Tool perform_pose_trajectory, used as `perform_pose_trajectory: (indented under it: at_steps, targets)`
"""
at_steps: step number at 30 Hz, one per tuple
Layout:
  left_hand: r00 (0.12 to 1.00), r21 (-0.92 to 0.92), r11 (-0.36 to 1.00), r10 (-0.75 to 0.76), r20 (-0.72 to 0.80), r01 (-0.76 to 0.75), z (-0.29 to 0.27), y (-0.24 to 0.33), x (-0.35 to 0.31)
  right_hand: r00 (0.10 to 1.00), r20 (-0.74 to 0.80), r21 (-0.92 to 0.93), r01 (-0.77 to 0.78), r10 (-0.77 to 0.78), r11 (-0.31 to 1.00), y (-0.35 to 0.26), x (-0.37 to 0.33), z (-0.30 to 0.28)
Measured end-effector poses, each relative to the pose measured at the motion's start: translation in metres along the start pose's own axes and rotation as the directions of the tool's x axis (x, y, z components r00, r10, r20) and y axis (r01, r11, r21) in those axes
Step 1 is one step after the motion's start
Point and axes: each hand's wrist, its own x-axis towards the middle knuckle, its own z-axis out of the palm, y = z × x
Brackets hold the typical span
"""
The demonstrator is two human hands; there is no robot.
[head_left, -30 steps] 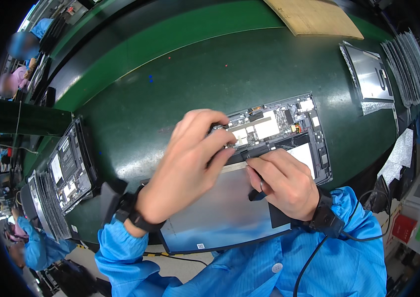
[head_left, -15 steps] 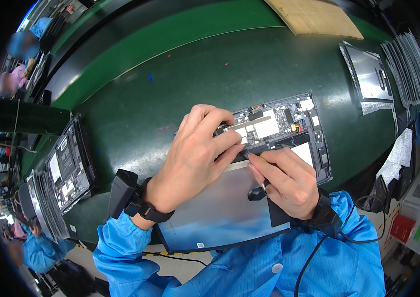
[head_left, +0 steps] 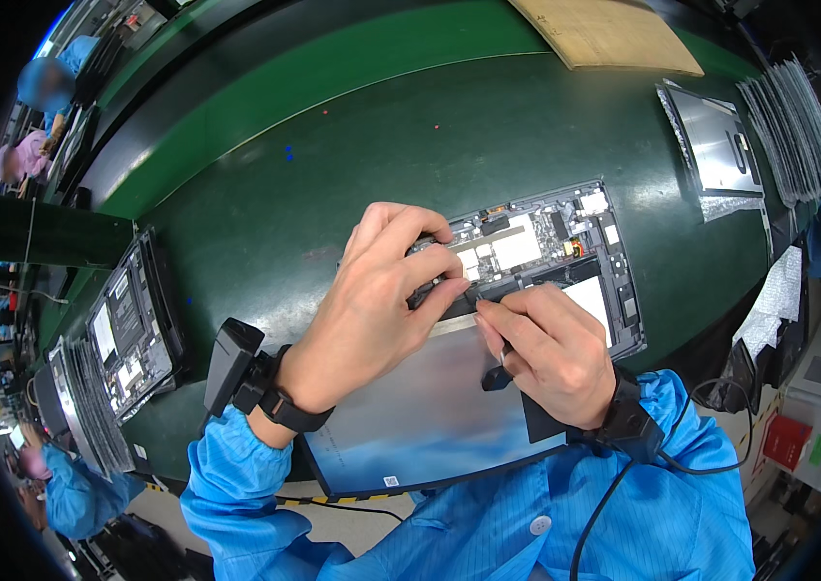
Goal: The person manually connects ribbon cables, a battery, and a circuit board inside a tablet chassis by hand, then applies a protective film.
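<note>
Opened device (head_left: pixel 519 246), partly under left hand (head_left: pixel 374 288) and right hand (head_left: pixel 561 360)

Relative to one second earlier, the left hand (head_left: pixel 372 281) lies slightly farther right, its thumb closer to the right hand (head_left: pixel 558 363); the black unit (head_left: pixel 234 360) at the left wrist sits higher. Lower left, a co-worker's blue sleeve (head_left: pixel 79 492), formerly raised, is lowered.

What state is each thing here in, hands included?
Device: opened, insides exposed
Left hand: fingers bent, over the device
Right hand: closed on a small dark-ended tool
Silvery panel: reflective side up
Devices at left: stacked, top one's insides exposed
Thin silvery sheets at right: closely packed together
</note>
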Motion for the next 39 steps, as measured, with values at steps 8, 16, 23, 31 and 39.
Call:
perform_pose_trajectory:
  at_steps: [8, 16, 23, 31, 39]
  targets:
    - [0.999, -0.008, 1.000, 0.009, 0.031, -0.008, -0.009, 0.006, -0.007, 1.000, -0.009, -0.001, -0.016, 0.016, 1.000, -0.001, -0.001, 0.005]
    - [0.988, 0.126, 0.991, 0.026, 0.149, -0.045, -0.010, 0.018, -0.033, 0.999, -0.005, -0.078, -0.049, 0.049, 0.996, -0.001, 0.003, 0.003]
    - [0.988, 0.151, 0.987, 0.029, 0.152, -0.052, -0.009, 0.018, -0.033, 0.999, 0.006, -0.049, -0.048, 0.048, 0.998, 0.000, 0.005, 0.003]
    - [0.989, 0.243, 0.964, 0.080, 0.123, -0.108, -0.007, 0.016, -0.036, 0.997, 0.028, -0.019, -0.068, 0.068, 0.998, -0.003, 0.001, -0.001]
    - [0.988, 0.210, 0.972, 0.082, 0.134, -0.109, -0.012, 0.014, -0.035, 0.991, 0.117, -0.102, -0.058, 0.070, 0.993, -0.007, 0.000, -0.004]
